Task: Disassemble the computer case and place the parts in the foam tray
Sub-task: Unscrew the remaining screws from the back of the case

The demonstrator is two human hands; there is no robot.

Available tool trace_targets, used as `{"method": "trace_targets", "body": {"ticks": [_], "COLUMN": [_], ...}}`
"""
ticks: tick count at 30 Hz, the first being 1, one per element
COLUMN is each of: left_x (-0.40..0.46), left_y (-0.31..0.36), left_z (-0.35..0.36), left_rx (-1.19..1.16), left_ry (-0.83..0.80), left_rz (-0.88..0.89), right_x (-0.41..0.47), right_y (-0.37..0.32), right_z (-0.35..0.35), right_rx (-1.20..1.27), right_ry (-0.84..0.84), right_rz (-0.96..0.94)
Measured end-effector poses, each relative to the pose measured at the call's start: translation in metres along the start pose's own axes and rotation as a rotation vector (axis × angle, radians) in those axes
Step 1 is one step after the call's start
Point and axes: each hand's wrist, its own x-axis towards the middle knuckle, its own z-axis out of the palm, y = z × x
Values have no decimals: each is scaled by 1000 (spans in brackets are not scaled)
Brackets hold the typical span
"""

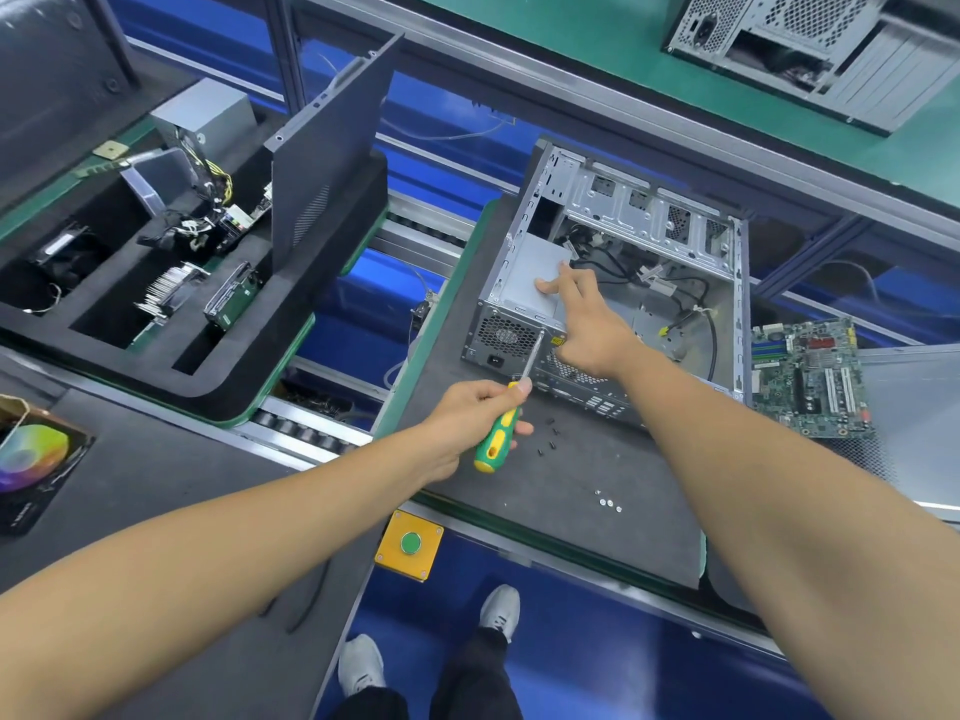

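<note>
Computer case (pixel 623 283) lay on its side on the desk (pixel 597 475), open face up, rear panel toward me so the power supply (pixel 530 275) screws were reachable. My left hand (pixel 470 420) gripped the green-yellow screwdriver (pixel 506 413), tip at the rear grille, arm reaching in low. My right hand (pixel 587 319) reached over the rear edge, fingers extended and pressing the supply, probably to steady it. Loose screws (pixel 550 436) sat beside the handle. Foam tray (pixel 218 356) waited left, partly filled; motherboard (pixel 810 379) right.
</note>
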Motion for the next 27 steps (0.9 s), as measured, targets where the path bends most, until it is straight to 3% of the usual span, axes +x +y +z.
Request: {"method": "trace_targets", "body": {"ticks": [5,9,12,15,18,27], "left_x": [-6,-8,-6,-5,-2,-6], "left_y": [4,10,12,11,8,10], "left_z": [6,15,14,11,8,9], "left_rx": [-1,-134,-92,-12,-74,-76], "left_ry": [-86,25,103,83,100,-27], "left_rz": [-66,-89,-62,-50,-35,-127], "right_x": [1,1,2,2,2,1], "right_y": [1,1,1,2,4,3], "right_z": [0,1,1,1,1,2], "right_rx": [17,15,3,-3,4,-6], "right_ry": [18,9,0,-9,-20,-13], "right_rz": [-12,-13,-9,-2,-1,-13]}}
